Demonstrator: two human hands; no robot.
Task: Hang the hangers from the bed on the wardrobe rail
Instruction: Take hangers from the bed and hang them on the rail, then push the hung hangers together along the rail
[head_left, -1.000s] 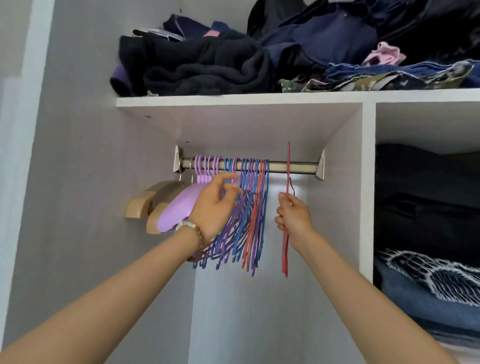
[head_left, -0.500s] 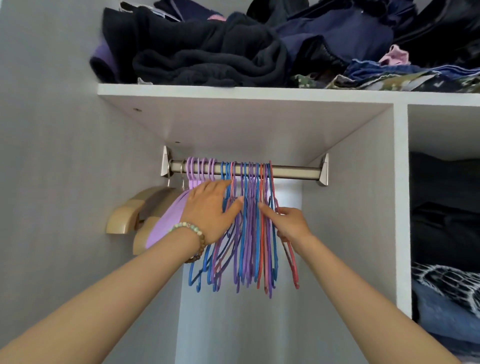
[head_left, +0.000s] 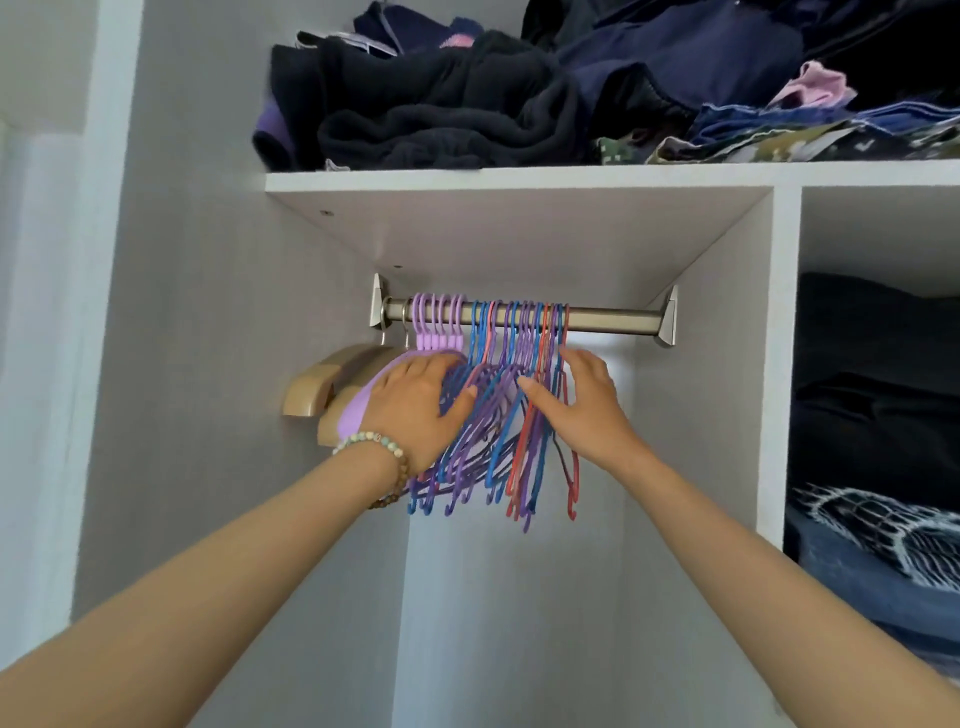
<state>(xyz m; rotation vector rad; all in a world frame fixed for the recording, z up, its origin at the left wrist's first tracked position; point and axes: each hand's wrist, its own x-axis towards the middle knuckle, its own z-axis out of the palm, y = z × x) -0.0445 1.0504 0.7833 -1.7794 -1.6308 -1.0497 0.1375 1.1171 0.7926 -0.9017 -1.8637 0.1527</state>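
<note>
Where the rail (head_left: 613, 318) crosses the frame centre, the hangers (head_left: 498, 415) are seen bunched on it. Left hand (head_left: 415, 402) and right hand (head_left: 582, 400) are laid against them, fingers straight, nothing gripped. Judged light, stiff, tangle-prone; best taken at the hook neck.

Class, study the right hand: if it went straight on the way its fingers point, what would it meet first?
The right hand points up and left, so it would likely meet the hangers first, then the rail; depth is unclear.
</note>
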